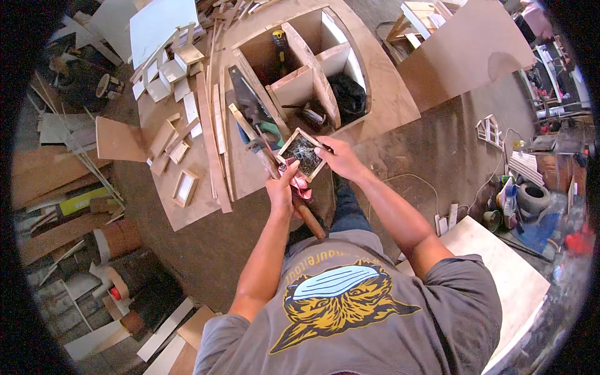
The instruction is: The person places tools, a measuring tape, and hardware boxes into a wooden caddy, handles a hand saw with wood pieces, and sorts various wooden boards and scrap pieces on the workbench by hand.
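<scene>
A small, square wooden box (282, 150) full of thin, shiny metal pieces that look like nails is tilted in front of my body. My right hand (342, 160) grips its right side, with the thumb over the rim. My left hand (281, 189) is closed around a hammer (309, 220) with a brown wooden handle, its head pointing away from me. Crumpled pink-red plastic (299, 182) lies against my left fingers, under the box's near corner. Whether the left fingers also pinch the box or the plastic is partly hidden.
Just beyond stands a divided wooden crate (304, 47) with a yellow-black tool (279, 44) inside. A handsaw (242, 94) leans on its left. Wood strips (209, 137) and small frames (185, 188) cover the board's left. A panel (465, 53) sits at far right.
</scene>
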### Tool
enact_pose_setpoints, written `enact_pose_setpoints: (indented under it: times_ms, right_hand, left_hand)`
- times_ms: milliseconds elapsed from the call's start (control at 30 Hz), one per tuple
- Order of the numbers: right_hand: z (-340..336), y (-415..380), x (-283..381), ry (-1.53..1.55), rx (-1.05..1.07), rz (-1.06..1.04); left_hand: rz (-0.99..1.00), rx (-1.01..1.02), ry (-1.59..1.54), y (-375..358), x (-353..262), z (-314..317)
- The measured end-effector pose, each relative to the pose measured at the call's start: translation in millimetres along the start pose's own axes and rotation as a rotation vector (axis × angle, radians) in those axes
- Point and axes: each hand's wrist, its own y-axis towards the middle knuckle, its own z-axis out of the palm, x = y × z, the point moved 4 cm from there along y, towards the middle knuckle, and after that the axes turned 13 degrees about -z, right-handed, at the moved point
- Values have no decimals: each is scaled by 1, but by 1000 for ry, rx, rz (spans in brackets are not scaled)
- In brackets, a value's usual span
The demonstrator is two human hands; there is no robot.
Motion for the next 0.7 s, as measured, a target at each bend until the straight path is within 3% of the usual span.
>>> enact_pose_setpoints:
  times_ms: [133,333,433,567,700]
  right_hand:
    - [-14,3,5,23,-56,97]
    - [-30,11,-30,-187,-175,101]
    - [-34,19,-26,-94,-129,320]
    - [-37,22,-56,-105,-183,263]
    - [-44,26,-39,-250,-177,265]
  left_hand:
    - [91,-67,-22,12,3,7]
    - [105,-87,-35,39,25,-18]
    - [61,-78,-66,41,29,-28]
    - [62,-129,-82,40,32,-40]
    - [74,-122,-88,32,24,-40]
